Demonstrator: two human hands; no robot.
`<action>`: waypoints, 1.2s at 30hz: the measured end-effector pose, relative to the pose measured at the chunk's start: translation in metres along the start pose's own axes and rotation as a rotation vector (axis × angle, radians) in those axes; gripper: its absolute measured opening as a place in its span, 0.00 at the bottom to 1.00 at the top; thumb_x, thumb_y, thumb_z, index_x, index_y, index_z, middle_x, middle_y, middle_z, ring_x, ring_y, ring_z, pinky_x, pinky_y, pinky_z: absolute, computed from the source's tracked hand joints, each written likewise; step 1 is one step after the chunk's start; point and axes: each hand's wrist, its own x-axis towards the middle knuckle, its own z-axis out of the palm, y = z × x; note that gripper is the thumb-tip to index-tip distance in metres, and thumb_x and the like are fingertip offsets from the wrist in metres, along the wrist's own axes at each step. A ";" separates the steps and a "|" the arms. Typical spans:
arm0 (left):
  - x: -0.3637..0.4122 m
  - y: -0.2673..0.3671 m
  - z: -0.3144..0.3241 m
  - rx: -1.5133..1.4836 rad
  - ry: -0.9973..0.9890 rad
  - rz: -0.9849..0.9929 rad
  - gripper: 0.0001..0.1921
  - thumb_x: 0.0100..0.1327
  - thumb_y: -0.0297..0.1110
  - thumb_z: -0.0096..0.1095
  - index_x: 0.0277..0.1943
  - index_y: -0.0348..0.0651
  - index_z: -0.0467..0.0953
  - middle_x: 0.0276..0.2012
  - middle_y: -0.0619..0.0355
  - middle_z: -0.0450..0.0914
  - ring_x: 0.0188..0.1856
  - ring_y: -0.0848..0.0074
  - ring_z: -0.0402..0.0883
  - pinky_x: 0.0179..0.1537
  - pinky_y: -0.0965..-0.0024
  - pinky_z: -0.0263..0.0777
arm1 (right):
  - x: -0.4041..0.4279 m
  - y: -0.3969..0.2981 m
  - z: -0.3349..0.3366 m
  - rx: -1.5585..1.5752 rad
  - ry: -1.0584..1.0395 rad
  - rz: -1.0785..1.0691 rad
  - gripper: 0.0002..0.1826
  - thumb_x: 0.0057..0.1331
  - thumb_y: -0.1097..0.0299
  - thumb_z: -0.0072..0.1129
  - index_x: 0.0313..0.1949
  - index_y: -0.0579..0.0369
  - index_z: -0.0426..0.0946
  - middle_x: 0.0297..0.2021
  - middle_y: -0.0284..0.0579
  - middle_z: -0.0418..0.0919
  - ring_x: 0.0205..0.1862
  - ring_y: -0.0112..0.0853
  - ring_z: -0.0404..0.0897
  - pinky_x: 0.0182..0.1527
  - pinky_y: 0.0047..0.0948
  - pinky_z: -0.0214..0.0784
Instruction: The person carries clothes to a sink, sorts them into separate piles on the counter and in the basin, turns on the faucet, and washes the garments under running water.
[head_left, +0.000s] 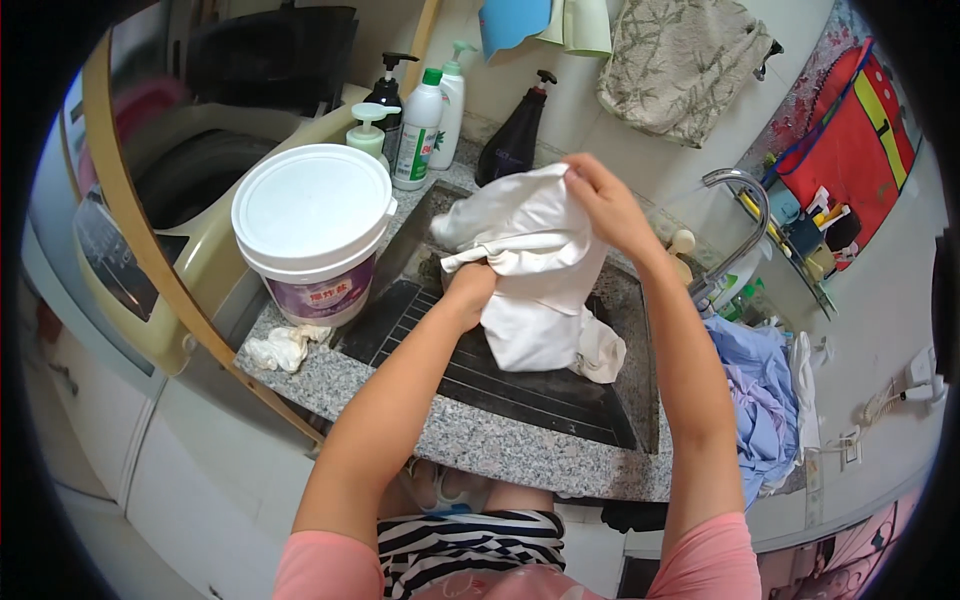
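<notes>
A white cloth garment (536, 277) hangs in folds between my two hands over a dark stone laundry sink (420, 352) with a ridged washboard slope. My left hand (474, 292) grips a gathered fold at the garment's left side. Higher up and to the right, my right hand (600, 196) pinches its upper edge. The lower part of the cloth hangs down close to the ridges; whether it touches them I cannot tell. A cream-coloured end (602, 351) trails at the lower right.
A lidded white bucket (313, 202) and a crumpled white plastic bag (285, 347) stand left on the granite rim (495, 442). Pump bottles (514, 135) line the back. A curved chrome faucet (757, 217) rises at right, beside piled blue clothes (757, 405). A washing machine (217, 165) is at left.
</notes>
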 end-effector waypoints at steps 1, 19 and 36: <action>0.002 -0.001 -0.002 -0.069 0.025 -0.050 0.19 0.64 0.35 0.49 0.55 0.37 0.66 0.48 0.51 0.74 0.46 0.70 0.76 0.44 0.68 0.72 | -0.004 0.001 0.003 0.002 0.002 -0.003 0.15 0.66 0.62 0.44 0.47 0.57 0.69 0.38 0.40 0.74 0.41 0.27 0.71 0.46 0.24 0.62; 0.002 0.018 0.007 -0.097 -0.074 0.179 0.18 0.56 0.23 0.55 0.51 0.32 0.69 0.48 0.51 0.74 0.45 0.72 0.75 0.47 0.73 0.70 | -0.024 0.055 -0.041 1.082 0.218 0.150 0.13 0.69 0.65 0.38 0.51 0.54 0.62 0.46 0.39 0.71 0.49 0.28 0.71 0.53 0.29 0.64; -0.012 0.053 -0.010 -0.768 -0.074 0.279 0.14 0.63 0.37 0.51 0.49 0.46 0.65 0.48 0.56 0.68 0.50 0.66 0.68 0.55 0.54 0.59 | -0.032 0.079 -0.017 0.912 0.109 0.462 0.10 0.62 0.64 0.52 0.42 0.52 0.68 0.33 0.35 0.74 0.34 0.25 0.74 0.36 0.25 0.69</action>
